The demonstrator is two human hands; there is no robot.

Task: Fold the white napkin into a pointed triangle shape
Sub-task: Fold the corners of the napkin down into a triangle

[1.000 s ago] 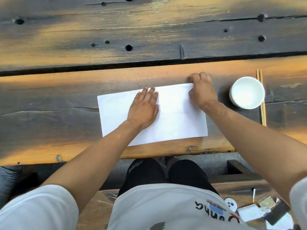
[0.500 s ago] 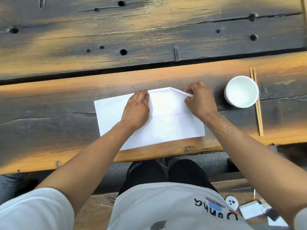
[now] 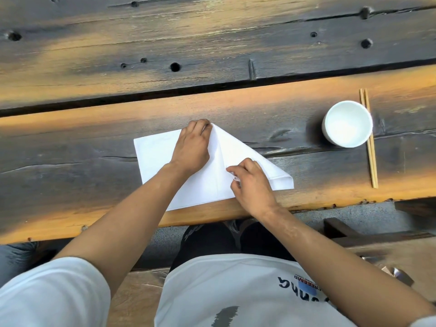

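Observation:
The white napkin point(image 3: 155, 156) lies on the near plank of the wooden table point(image 3: 70, 142). Its right half is folded down on a slant, so a point sits at the middle of the far edge. My left hand point(image 3: 192, 147) rests on the napkin's middle, fingertips pressing at that top point. My right hand point(image 3: 251, 182) pinches the folded-down corner near the napkin's centre line, close to the front edge. The left half of the napkin lies flat and unfolded.
A white cup point(image 3: 348, 123) stands to the right of the napkin, with a pair of wooden chopsticks point(image 3: 369, 138) lying just beyond it. A dark gap runs between the two planks. The table's front edge is just below the napkin.
My right hand has carried the napkin's far right corner down and inward, forming a slanted fold. My left hand has slid up to hold the middle of the far edge.

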